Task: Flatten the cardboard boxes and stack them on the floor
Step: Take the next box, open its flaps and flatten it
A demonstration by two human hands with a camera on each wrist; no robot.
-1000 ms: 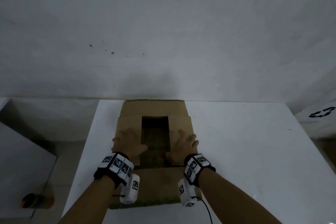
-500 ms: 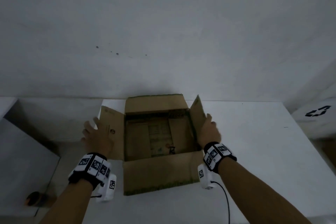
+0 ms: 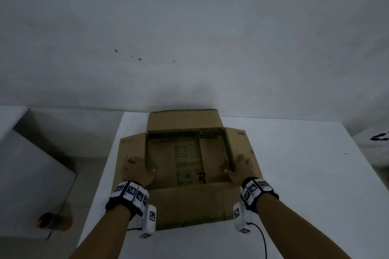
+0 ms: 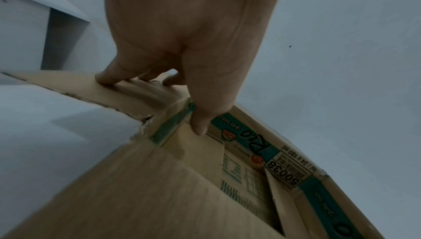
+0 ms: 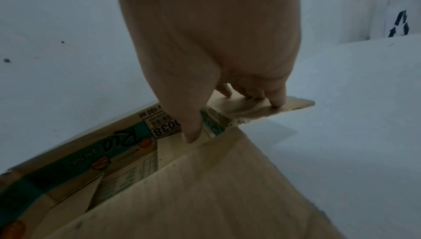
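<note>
A brown cardboard box sits open-topped on the white table, all its top flaps folded outward. My left hand lies on the left flap, fingertips on the cardboard, thumb hooked down inside the left wall. My right hand mirrors it on the right flap. In the left wrist view the left hand straddles the fold of the box. In the right wrist view the right hand does the same on the box. Printed bottom flaps show inside.
A white wall rises right behind the table. Left of the table, lower down, stand a grey block and an orange-brown cylinder. A white bin with a recycling mark stands at the far right.
A second ago both hands lay on closed side flaps. They swung the flaps up and outward, and now hold them spread flat at the box's left and right edges.
</note>
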